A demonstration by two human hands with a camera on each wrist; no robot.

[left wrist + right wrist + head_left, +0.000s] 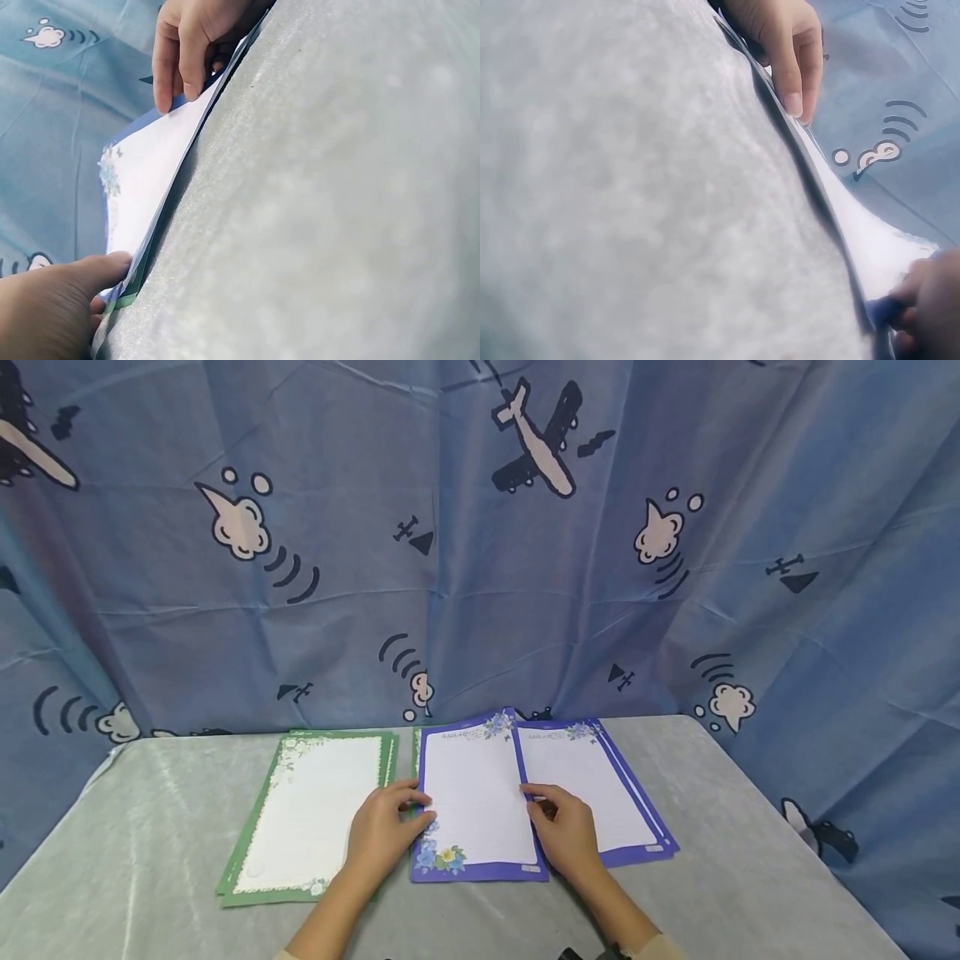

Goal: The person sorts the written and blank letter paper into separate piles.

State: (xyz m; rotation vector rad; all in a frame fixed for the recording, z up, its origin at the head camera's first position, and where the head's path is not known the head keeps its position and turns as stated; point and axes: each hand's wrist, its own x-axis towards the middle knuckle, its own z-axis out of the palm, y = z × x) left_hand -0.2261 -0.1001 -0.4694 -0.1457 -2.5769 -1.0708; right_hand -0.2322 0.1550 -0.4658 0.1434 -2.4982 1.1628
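A sheet of writing paper [480, 797] with a purple border and blue flowers lies between both hands in the head view. My left hand [382, 831] pinches its left edge, thumb on top and fingers beneath. At the right edge, my right hand [567, 833] grips the paper between thumb and fingers. The left wrist view shows my left thumb on the white face of the sheet [150, 172]. Green edging [121, 302] peeks out below it there. In the right wrist view the sheet [855, 217] bows between the two hands.
Left of the hands lies a stack of green-bordered sheets [315, 810]. More purple-bordered sheets [581, 793] lie to the right, partly under the held one. A grey cloth covers the table [750, 860], and a blue curtain [337, 527] with airplane prints hangs behind.
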